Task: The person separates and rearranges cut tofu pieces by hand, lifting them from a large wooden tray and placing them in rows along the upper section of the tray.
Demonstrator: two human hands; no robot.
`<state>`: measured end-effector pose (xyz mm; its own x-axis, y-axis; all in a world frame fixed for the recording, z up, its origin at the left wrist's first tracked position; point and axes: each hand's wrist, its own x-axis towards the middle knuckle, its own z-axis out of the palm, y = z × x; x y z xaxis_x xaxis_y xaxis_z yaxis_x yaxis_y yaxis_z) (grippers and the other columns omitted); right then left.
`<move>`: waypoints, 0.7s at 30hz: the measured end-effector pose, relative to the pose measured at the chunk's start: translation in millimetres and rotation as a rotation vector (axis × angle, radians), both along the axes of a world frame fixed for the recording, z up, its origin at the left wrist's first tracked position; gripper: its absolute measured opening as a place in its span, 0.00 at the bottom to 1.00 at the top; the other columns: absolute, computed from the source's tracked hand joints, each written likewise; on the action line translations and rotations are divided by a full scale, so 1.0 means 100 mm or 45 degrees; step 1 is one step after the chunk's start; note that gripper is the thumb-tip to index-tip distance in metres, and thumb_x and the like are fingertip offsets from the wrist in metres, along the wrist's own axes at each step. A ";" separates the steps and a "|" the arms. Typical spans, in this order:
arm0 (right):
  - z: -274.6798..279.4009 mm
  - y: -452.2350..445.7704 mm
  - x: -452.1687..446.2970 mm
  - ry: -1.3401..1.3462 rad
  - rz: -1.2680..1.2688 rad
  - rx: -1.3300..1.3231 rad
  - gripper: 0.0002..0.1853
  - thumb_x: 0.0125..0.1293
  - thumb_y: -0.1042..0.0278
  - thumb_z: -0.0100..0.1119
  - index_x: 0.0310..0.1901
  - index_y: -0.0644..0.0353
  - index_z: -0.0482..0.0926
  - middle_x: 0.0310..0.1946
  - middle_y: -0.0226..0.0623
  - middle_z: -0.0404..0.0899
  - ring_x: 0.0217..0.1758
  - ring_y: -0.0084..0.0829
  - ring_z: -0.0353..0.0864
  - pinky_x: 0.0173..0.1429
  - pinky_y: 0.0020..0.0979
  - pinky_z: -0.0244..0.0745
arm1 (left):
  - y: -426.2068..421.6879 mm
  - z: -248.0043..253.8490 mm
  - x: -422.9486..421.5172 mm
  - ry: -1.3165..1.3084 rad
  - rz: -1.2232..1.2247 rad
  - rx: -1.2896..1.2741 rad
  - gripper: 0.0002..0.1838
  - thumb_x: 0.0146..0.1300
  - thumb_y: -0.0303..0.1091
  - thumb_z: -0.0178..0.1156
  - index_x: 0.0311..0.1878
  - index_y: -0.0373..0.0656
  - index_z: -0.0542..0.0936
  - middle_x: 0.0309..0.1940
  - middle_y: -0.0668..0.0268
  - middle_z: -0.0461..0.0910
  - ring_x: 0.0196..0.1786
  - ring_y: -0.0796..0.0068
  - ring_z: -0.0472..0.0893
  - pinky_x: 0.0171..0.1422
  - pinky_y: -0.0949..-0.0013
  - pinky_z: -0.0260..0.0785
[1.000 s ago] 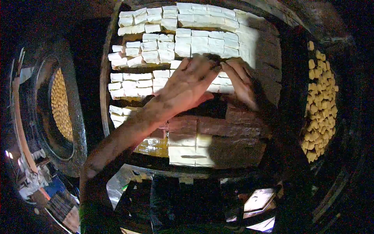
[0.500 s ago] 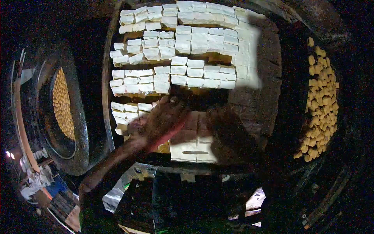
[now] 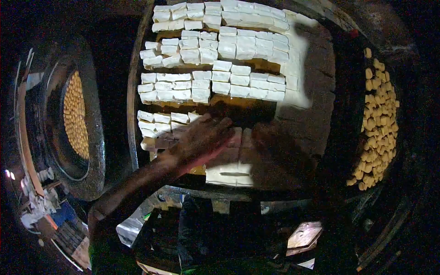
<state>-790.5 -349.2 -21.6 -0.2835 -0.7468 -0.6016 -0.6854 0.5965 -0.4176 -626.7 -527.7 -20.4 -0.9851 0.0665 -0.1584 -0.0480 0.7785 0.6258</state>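
Observation:
Rows of white rectangular blocks (image 3: 183, 85) lie on a dark-edged wooden tray (image 3: 133, 110), some lit brightly and those on the right in shadow. My left hand (image 3: 204, 135) reaches over the lower middle of the tray, its fingertips at shaded blocks beside a dark gap. To its right, my right hand (image 3: 270, 137) is over the shadowed blocks and is very dark. What the fingers of either hand grip is too dark to make out. Two lit blocks (image 3: 228, 175) lie below the hands near the tray's front edge.
On the left stands a round dark vessel (image 3: 94, 137) with small yellowish pieces (image 3: 75, 117) in it. A heap of tan cubes (image 3: 380, 128) lies to the right of the tray. Below the tray are my dark-clothed legs and a bright panel (image 3: 305, 236).
Both hands have drawn back from the middle rows toward the front of the tray. White blocks now stand in the middle row where the hands were. The view has shifted slightly.

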 end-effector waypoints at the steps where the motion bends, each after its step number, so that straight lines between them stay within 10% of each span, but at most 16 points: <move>1: 0.03 0.00 -0.01 -0.008 0.019 0.041 0.23 0.61 0.61 0.67 0.57 0.56 0.74 0.47 0.48 0.80 0.45 0.53 0.82 0.48 0.48 0.79 | -0.02 -0.02 0.01 -0.002 0.002 0.002 0.06 0.62 0.33 0.59 0.39 0.42 0.79 0.37 0.59 0.77 0.43 0.57 0.80 0.51 0.55 0.70; 5: 0.11 -0.07 -0.04 -0.032 0.075 0.190 0.25 0.60 0.60 0.68 0.57 0.56 0.74 0.46 0.48 0.81 0.43 0.55 0.83 0.46 0.50 0.80 | -0.11 0.01 -0.08 0.063 -0.070 -0.010 0.09 0.63 0.36 0.59 0.41 0.41 0.79 0.38 0.59 0.79 0.45 0.54 0.80 0.52 0.50 0.69; 8: -0.11 0.17 -0.11 0.087 0.283 -0.368 0.26 0.60 0.61 0.67 0.60 0.55 0.72 0.44 0.47 0.82 0.41 0.53 0.83 0.41 0.49 0.81 | -0.11 -0.12 -0.17 -0.064 -0.063 0.010 0.10 0.65 0.38 0.58 0.43 0.42 0.78 0.39 0.58 0.79 0.46 0.53 0.80 0.52 0.47 0.69; 21: -0.32 0.38 0.15 -0.004 0.267 -0.379 0.23 0.63 0.65 0.63 0.60 0.56 0.74 0.47 0.50 0.80 0.51 0.53 0.80 0.62 0.51 0.74 | 0.14 -0.25 -0.03 0.064 -0.071 0.124 0.11 0.71 0.40 0.54 0.50 0.47 0.79 0.42 0.55 0.77 0.45 0.50 0.80 0.44 0.50 0.76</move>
